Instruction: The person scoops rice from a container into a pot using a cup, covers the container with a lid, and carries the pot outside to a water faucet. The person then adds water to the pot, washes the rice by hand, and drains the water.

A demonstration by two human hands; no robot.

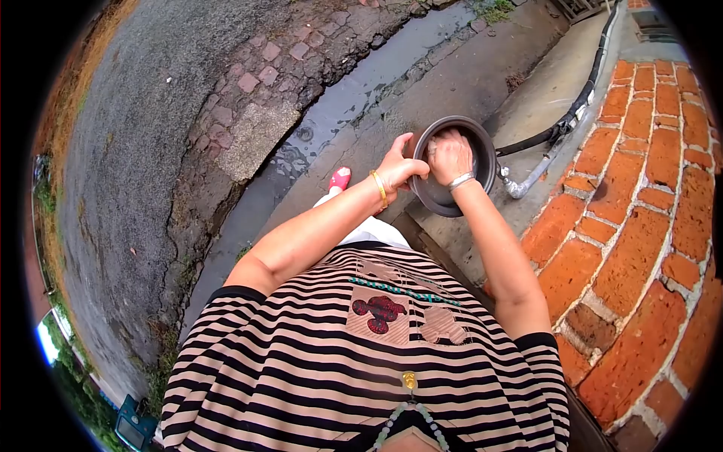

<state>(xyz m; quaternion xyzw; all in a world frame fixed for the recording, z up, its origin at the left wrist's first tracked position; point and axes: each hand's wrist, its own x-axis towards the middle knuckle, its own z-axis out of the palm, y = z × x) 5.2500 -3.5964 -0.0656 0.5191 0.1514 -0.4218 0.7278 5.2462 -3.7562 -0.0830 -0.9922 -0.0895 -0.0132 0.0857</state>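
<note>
A round, dark grey-brown pot [487, 139] is held out in front of me, tilted so that its inside faces me. My left hand [401, 165] grips its left rim, thumb toward the inside and fingers around the outer wall. My right hand [450, 157] reaches into the pot, its fingers bent and bunched against the inner wall. Whatever those fingers may hold is hidden. A gold bracelet [379, 188] circles my left wrist, and a silver bangle [461, 181] is on my right.
An orange brick wall [625, 248] rises close on my right. Along its foot run a black hose [557, 129] and a grey pipe [531, 181]. To the left, a shallow water-filled gutter [324, 120] separates the concrete from a grey road [135, 151]. A pink shoe [340, 178] shows below.
</note>
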